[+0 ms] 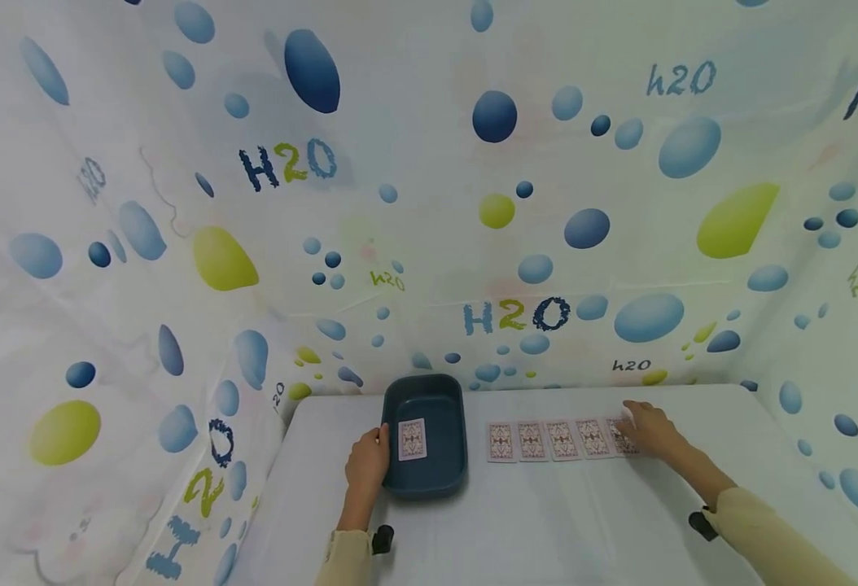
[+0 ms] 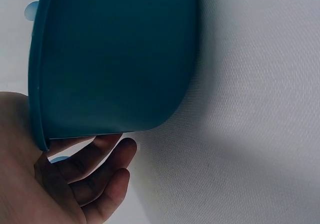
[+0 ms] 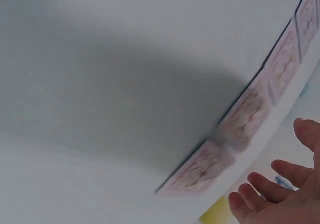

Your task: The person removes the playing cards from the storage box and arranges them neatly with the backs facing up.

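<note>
A dark blue-green rectangular tub (image 1: 436,482) stands at the left of the table, with one face-down playing card (image 1: 412,439) lying inside it. My left hand (image 1: 367,460) holds the tub by its left side, thumb at the rim. In the left wrist view the fingers (image 2: 102,181) curl beside the tub's outer wall. To the tub's right, several face-down playing cards (image 1: 563,440) with red patterned backs lie in a row. Over the rightmost card (image 1: 623,443) reaches my right hand (image 1: 652,427), partly covering it. Its fingers (image 3: 267,186) are spread and loosely bent in the right wrist view, with nothing between them.
A white cloth covers the table (image 1: 546,521). Behind it and at both sides hangs a white curtain (image 1: 429,146) printed with blue and green drops and H2O lettering. Each wrist carries a dark strap-on device.
</note>
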A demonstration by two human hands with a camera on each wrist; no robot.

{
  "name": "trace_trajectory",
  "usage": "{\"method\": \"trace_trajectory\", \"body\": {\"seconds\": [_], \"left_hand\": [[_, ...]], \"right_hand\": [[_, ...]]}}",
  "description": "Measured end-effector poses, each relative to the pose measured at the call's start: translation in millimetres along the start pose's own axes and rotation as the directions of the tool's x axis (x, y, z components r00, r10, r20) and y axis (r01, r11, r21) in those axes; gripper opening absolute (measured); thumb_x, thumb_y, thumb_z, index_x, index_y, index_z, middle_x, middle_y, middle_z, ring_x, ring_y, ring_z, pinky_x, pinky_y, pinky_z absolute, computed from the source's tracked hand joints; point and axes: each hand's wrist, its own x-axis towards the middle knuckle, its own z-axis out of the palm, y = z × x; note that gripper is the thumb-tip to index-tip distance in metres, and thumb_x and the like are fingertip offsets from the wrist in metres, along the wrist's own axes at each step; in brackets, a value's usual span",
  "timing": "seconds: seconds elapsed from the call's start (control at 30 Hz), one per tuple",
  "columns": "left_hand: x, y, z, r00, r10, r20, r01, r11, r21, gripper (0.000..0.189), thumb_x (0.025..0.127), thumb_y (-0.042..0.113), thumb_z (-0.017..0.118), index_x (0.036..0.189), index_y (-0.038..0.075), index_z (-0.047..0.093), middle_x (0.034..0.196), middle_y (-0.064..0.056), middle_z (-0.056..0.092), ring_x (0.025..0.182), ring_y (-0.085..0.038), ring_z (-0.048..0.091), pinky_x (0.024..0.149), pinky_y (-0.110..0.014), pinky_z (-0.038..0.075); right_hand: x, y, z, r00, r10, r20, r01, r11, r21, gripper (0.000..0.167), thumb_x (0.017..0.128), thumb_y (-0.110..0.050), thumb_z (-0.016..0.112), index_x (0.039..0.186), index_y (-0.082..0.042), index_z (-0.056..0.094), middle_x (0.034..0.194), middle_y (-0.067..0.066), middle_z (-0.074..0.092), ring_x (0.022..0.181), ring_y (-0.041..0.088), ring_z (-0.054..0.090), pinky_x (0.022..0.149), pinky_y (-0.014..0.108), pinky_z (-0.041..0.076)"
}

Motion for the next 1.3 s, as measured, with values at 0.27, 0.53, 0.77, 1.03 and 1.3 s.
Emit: {"method": "trace_trajectory", "body": {"seconds": [0.27, 0.53, 0.77, 1.03, 1.3], "left_hand": [[1.9, -0.6, 1.1, 1.000, -0.012, 0.004, 0.012, 1.000, 0.009, 0.044, 0.107, 0.036, 0.044, 0.121, 0.002, 0.069, 0.112, -0.021, 0.073, 0.095, -0.042, 0.071, 0.072, -0.055, 0.055], [1.4, -2.4, 0.7, 1.000, -0.021, -0.006, 0.021, 1.000, 0.011, 0.044, 0.106, 0.035, 0.045, 0.120, 0.002, 0.070, 0.112, -0.021, 0.073, 0.095, -0.042, 0.071, 0.072, -0.055, 0.055], [1.2, -3.4, 2.3, 1.000, -0.022, -0.011, 0.022, 1.000, 0.001, 0.043, 0.106, 0.035, 0.045, 0.119, 0.002, 0.070, 0.112, -0.021, 0.073, 0.097, -0.042, 0.071, 0.074, -0.056, 0.055], [0.8, 0.1, 1.6, 0.999, -0.034, -0.010, 0.034, 0.999, 0.001, 0.043, 0.106, 0.035, 0.045, 0.119, 0.002, 0.070, 0.112, -0.021, 0.073, 0.097, -0.041, 0.071, 0.075, -0.055, 0.055], [1.5, -0.3, 1.4, 0.999, -0.034, -0.008, 0.035, 0.999, 0.008, 0.042, 0.106, 0.035, 0.046, 0.116, 0.003, 0.071, 0.108, -0.019, 0.074, 0.092, -0.040, 0.072, 0.070, -0.053, 0.054]], "right_hand": [[7.8, -47, 14, 0.991, -0.131, -0.020, 0.131, 0.991, 0.001, 0.062, 0.098, -0.028, 0.063, 0.140, 0.013, 0.043, 0.139, 0.041, 0.046, 0.128, 0.060, 0.044, 0.103, 0.067, 0.039], [18.2, -93, 27, 0.987, -0.157, 0.011, 0.156, 0.986, 0.057, 0.066, 0.098, -0.029, 0.064, 0.145, 0.010, 0.039, 0.143, 0.038, 0.044, 0.132, 0.057, 0.042, 0.106, 0.065, 0.039], [28.5, -127, 36, 0.976, -0.219, 0.016, 0.218, 0.974, 0.066, 0.066, 0.098, -0.028, 0.065, 0.146, 0.008, 0.039, 0.147, 0.035, 0.043, 0.135, 0.055, 0.042, 0.108, 0.064, 0.038], [38.0, -164, 40, 0.961, -0.275, 0.015, 0.274, 0.961, 0.039, 0.063, 0.097, -0.028, 0.067, 0.144, 0.008, 0.042, 0.143, 0.034, 0.047, 0.133, 0.052, 0.046, 0.108, 0.060, 0.040], [42.9, -196, 50, 0.965, -0.260, 0.031, 0.258, 0.964, 0.061, 0.064, 0.096, -0.026, 0.069, 0.145, 0.005, 0.043, 0.145, 0.032, 0.046, 0.136, 0.049, 0.044, 0.110, 0.059, 0.038]]}}
